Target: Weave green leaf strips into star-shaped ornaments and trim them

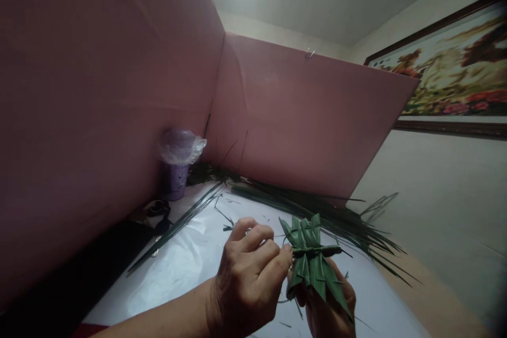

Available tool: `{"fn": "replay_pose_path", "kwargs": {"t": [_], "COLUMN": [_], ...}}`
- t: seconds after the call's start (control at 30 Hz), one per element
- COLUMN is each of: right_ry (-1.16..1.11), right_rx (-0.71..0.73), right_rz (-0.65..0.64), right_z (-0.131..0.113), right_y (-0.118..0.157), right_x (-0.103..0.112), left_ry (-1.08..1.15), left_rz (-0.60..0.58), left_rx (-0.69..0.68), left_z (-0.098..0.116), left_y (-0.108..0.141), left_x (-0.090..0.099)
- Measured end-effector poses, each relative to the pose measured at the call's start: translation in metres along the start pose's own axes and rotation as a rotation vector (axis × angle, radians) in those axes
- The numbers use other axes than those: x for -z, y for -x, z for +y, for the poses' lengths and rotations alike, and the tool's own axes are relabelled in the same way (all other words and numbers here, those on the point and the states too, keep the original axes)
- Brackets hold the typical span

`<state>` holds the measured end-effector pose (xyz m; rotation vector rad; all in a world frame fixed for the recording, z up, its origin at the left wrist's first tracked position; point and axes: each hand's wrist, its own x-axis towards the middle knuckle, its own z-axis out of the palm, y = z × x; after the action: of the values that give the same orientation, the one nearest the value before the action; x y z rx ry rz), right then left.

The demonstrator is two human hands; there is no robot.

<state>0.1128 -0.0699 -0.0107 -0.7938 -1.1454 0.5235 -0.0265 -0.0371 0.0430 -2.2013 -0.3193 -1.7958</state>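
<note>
A piece of folded green leaf weaving is held up over the white table, with pointed leaf ends spreading above and below a band across its middle. My right hand grips it from beneath and behind, its fingers partly hidden by the leaves. My left hand is closed beside it, thumb and forefinger pinched at the left end of the band. A thin strand seems to run near the left fingers, but its details are too small to tell.
Long green leaf strips lie along the back of the white table; more strips run down its left side. A purple cup with clear plastic stands at the back left. Pink panels enclose the back and left.
</note>
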Motion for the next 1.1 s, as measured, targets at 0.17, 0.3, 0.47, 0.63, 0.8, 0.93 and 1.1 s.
{"fn": "replay_pose_path", "kwargs": {"t": [0.17,0.3,0.47,0.63,0.8,0.93,1.1], "right_ry": [-0.005,-0.011,-0.037,-0.132,-0.177,-0.194,-0.188], "right_rx": [-0.047,-0.076,-0.086,-0.158,-0.174,-0.176,-0.170], "right_rz": [-0.042,-0.047,-0.056,-0.059,-0.095,-0.131,-0.121], "right_z": [-0.013,-0.016,-0.012,-0.007,-0.004,-0.005,-0.010], "right_y": [0.000,0.000,0.000,0.000,0.000,-0.001,-0.004], "right_x": [-0.003,-0.003,-0.001,0.005,0.010,0.008,0.001], "left_ry": [0.018,0.026,0.016,0.014,0.023,0.034,0.032], "left_rz": [0.029,0.016,0.002,0.007,-0.018,-0.033,-0.040], "left_rx": [-0.009,-0.008,-0.008,-0.002,0.010,0.040,0.098], "left_z": [0.001,0.001,0.001,0.001,0.001,0.001,0.001], "left_y": [0.001,0.002,0.001,0.002,0.003,0.002,0.001], "left_x": [-0.002,-0.002,-0.002,-0.003,-0.003,-0.003,-0.003]}}
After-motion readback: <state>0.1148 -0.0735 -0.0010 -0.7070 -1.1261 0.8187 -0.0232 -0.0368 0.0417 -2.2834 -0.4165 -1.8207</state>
